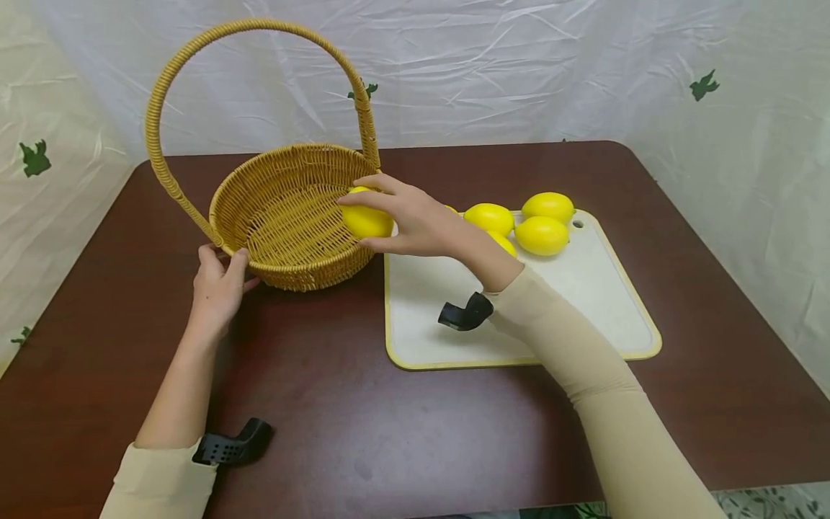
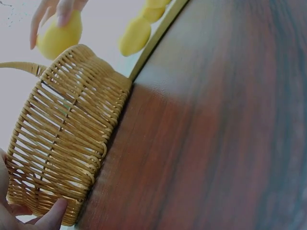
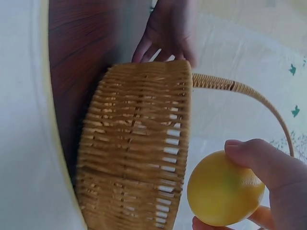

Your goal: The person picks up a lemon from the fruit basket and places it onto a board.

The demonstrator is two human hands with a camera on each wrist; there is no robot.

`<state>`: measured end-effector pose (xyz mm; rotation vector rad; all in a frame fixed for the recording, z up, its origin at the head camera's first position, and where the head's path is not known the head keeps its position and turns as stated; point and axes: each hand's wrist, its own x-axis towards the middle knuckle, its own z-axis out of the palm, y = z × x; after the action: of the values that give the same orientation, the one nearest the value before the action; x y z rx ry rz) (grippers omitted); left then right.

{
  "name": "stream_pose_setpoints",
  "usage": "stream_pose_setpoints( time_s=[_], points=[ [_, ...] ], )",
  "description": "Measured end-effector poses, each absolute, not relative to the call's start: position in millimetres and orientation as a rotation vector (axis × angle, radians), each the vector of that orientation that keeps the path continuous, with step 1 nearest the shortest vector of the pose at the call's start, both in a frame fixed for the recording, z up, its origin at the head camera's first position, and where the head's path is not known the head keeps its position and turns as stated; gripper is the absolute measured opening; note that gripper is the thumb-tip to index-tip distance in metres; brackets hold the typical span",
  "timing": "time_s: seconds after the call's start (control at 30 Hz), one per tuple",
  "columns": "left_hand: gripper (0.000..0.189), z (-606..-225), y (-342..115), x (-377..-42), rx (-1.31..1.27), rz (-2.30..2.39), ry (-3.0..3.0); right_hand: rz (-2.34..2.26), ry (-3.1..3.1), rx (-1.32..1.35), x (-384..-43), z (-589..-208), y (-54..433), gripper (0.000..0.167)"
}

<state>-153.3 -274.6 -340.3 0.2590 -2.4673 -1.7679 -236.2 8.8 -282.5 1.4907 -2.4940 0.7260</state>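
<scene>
A yellow lemon (image 1: pixel 367 213) is gripped between the thumb and fingers of my right hand (image 1: pixel 415 220), at the right rim of a wicker basket (image 1: pixel 305 277). In the right wrist view the lemon (image 3: pixel 225 189) shows just beyond the basket's upper edge. My left hand (image 1: pixel 219 285) holds the basket's near left side by the foot of its tall hooped handle (image 1: pixel 155 108), thumb up at the rim. Seen from the left wrist, fingers (image 2: pixel 53 216) lie against the woven wall. The basket's inside shows only bare weave.
Several more lemons (image 1: pixel 542 236) sit along the far side of a white cutting board (image 1: pixel 454 324) with a yellowish edge, right of the basket. The right forearm crosses over the board and partly hides some lemons. Everything stands on a dark brown table (image 1: pixel 337 432), with white cloth (image 1: pixel 467 72) behind.
</scene>
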Motion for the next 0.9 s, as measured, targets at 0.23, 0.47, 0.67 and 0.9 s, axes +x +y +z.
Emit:
stream_pose_setpoints(
  time_s=[0.23,0.47,0.67,0.9],
  points=[
    [0.051,-340.4,-274.8,-152.9,0.260,-1.764,-2.479,0.750,-2.545,1.422,-235.1,-292.4,35.8,0.050],
    [0.052,-340.2,-275.0,-153.5,0.277,-1.773,-2.485,0.741,-2.612,1.365,-234.6,-305.9,54.3,0.049],
    [0.054,-341.0,-276.1,-154.5,0.300,-1.789,-2.480,0.693,-2.660,1.360,-235.3,-312.0,60.3,0.048],
    [0.056,-341.2,-277.2,-155.8,0.316,-1.771,-2.497,0.578,-2.804,1.390,-236.8,-314.1,62.9,0.044]
  ],
)
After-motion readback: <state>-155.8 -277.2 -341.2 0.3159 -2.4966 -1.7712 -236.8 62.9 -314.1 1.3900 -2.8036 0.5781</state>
